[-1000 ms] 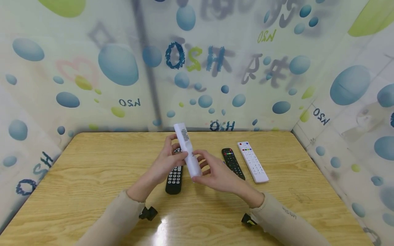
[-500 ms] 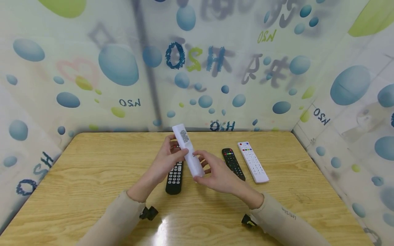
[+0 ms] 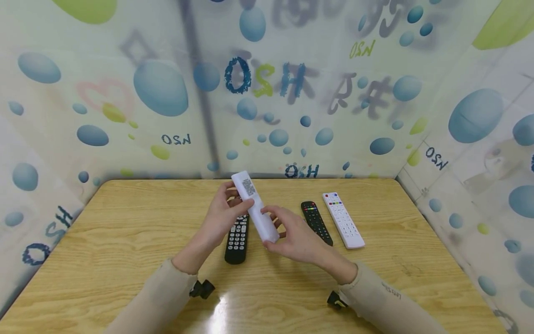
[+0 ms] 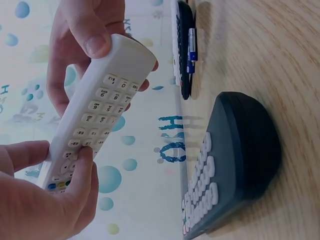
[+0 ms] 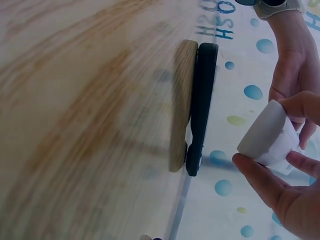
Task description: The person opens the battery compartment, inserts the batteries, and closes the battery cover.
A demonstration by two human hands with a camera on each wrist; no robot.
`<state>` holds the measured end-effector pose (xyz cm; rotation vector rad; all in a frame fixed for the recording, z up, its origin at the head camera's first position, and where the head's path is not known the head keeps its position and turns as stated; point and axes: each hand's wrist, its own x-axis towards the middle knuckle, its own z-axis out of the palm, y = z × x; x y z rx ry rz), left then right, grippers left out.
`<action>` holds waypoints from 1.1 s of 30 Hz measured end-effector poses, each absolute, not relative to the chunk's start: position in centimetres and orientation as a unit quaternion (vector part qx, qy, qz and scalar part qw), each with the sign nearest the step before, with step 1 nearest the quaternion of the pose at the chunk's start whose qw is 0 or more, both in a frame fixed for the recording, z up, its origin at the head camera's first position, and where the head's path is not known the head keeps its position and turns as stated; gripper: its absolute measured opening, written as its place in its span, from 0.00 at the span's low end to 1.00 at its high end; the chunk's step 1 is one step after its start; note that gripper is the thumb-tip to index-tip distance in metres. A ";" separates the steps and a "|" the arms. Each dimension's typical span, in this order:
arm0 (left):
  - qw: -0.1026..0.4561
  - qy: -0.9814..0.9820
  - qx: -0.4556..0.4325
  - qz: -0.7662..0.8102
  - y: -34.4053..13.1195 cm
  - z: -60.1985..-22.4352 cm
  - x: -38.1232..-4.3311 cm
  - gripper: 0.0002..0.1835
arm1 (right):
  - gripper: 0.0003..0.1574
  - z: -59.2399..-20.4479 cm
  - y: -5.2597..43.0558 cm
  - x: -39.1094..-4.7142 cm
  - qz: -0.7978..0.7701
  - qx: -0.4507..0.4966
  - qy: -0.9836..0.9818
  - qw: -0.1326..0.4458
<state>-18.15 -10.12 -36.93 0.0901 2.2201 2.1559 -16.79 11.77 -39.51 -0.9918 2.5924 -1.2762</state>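
Both hands hold a white remote control (image 3: 259,220) in the air, tilted, its back with a printed code label facing up in the head view. The left hand (image 3: 219,215) grips its far half, thumb across the back. The right hand (image 3: 294,236) pinches its near end. In the left wrist view the remote's keypad side (image 4: 100,107) shows, with left fingers (image 4: 80,175) on the buttons. The right wrist view looks at the remote's rounded end (image 5: 267,135) between right thumb and fingers. Partly behind the left hand, a black remote (image 3: 236,243) lies on the table.
To the right, a smaller black remote (image 3: 317,222) and another white remote (image 3: 343,220) lie side by side on the wooden table (image 3: 125,241). A blue pen-like thing (image 4: 192,50) shows beside them in the left wrist view. A patterned curtain (image 3: 267,139) stands behind.
The held white remote's far end has swung slightly left and down, and its near end a little right. Its label side has turned more toward the head camera. The hands keep their hold.
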 end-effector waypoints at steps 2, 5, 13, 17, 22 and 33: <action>0.023 0.718 0.029 0.695 -10.1 -37.0 -18.1 0.36 | 0.43 -39.5 11.8 -16.8 -0.411 -0.322 0.852 0.042; 0.025 0.713 0.029 0.700 -10.0 -37.1 -18.1 0.36 | 0.42 -39.5 11.9 -16.9 -0.397 -0.318 0.860 0.037; 0.018 0.715 0.031 0.698 -9.6 -37.6 -18.1 0.36 | 0.42 -39.4 12.1 -16.9 -0.362 -0.317 0.876 0.019; 0.014 0.721 0.034 0.692 -9.6 -37.6 -18.1 0.36 | 0.42 -39.3 12.1 -16.8 -0.354 -0.317 0.880 0.013; 0.012 0.723 0.037 0.690 -9.5 -37.5 -18.0 0.36 | 0.41 -39.3 12.1 -16.8 -0.358 -0.314 0.879 0.011; 0.005 0.736 0.031 0.677 -9.6 -37.6 -17.9 0.36 | 0.34 -39.3 12.0 -16.8 -0.386 -0.301 0.872 0.013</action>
